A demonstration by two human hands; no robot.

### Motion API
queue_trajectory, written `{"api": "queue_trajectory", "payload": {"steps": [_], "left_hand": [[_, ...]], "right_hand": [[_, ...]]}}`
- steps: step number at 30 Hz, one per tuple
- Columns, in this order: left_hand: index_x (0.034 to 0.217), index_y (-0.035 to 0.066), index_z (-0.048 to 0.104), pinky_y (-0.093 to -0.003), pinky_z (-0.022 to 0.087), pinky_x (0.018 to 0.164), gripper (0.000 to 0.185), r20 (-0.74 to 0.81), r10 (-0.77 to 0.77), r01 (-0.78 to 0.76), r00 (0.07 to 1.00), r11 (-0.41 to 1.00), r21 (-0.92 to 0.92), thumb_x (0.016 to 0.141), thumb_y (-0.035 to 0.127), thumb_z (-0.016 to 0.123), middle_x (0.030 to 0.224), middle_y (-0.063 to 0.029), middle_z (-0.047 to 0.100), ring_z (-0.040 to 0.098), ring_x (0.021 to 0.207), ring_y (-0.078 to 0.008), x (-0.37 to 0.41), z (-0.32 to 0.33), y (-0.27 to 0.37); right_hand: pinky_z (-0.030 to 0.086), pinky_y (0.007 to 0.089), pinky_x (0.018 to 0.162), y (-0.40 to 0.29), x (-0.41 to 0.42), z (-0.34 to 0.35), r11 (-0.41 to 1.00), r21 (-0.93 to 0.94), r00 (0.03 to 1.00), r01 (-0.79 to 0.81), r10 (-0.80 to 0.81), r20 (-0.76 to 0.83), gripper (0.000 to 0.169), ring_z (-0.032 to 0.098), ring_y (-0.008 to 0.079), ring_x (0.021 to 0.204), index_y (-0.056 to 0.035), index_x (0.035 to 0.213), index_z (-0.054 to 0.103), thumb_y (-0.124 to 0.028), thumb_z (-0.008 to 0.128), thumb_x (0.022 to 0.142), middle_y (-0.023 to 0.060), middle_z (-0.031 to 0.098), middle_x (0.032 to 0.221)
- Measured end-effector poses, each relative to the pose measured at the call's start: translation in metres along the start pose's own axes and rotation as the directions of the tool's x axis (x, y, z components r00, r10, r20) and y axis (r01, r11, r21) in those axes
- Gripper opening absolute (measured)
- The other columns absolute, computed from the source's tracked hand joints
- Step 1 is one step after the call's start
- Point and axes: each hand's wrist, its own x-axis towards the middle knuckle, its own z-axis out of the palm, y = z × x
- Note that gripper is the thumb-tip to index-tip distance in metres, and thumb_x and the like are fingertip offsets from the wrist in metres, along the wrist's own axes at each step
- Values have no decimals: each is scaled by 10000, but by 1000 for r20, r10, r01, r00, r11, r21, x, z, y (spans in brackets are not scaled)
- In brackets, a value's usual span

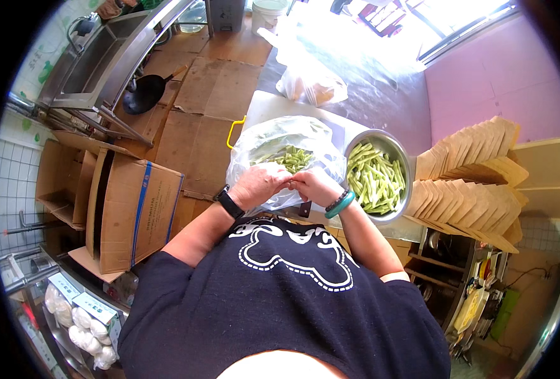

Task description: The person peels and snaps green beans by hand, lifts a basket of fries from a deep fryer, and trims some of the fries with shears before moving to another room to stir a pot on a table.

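Observation:
My left hand [262, 184], with a dark watch at the wrist, and my right hand [316, 186], with a bead bracelet and a green bangle, meet at the fingertips. Whatever they may pinch is hidden by the fingers. Just beyond and beneath them lies an open clear plastic bag [247, 158] with green beans [293, 158] inside. The bag rests on a white cutting board [266, 102] with a yellow handle [234, 132]. To the right stands a stainless steel bowl [407, 163] holding many green bean pieces [375, 177]. A dark handle [304, 209] pokes out near my right wrist.
A tied plastic bag [314, 87] sits farther back on the metal table [393, 106]. Nested brown paper cartons [469, 147] stand right of the bowl. At left are cardboard boxes [135, 213], a steel sink [95, 66] and a black wok [144, 94].

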Motion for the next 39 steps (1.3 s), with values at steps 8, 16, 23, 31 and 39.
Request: {"api": "queue_trajectory", "payload": {"steps": [8,16,23,31,39], "left_hand": [[790,25,609,-370,456,648,138,-222,-114,56,968,966,-251,782,158,576,730,-123,587,568,724,-305,12,-6,-9],[884,4,622,-155,378,469,185,-127,-656,150,744,348,-925,880,165,530,731,-26,626,451,526,-13,19,9,-24],[915,-5,613,-164,408,477,178,-155,-622,5,768,248,-969,883,144,521,751,-46,632,474,518,-32,27,-10,-22],[914,10,594,-182,400,494,201,-39,-503,34,863,135,-990,910,170,472,788,-35,621,476,557,-41,31,-3,-3],[932,45,573,-158,349,473,190,-34,-468,40,883,147,-988,920,196,459,763,10,594,425,535,-17,33,2,-3]], "right_hand": [[401,219,457,3,5,26,903,424,933,70,91,-348,186,497,61,485,-16,808,614,-160,518,876,9,536,530],[386,227,451,51,21,38,950,306,865,59,105,-490,187,494,100,478,-37,897,629,-175,505,873,12,553,575],[438,326,817,52,14,24,926,-362,778,105,-303,-551,426,577,269,906,-30,1188,472,-177,570,800,134,588,1015],[406,233,480,11,23,27,841,526,951,123,52,-304,213,502,84,538,-9,845,536,-184,436,911,12,528,609],[379,237,481,9,14,22,806,589,974,54,88,-210,238,453,82,533,-15,858,546,-211,426,918,6,501,608]]}}
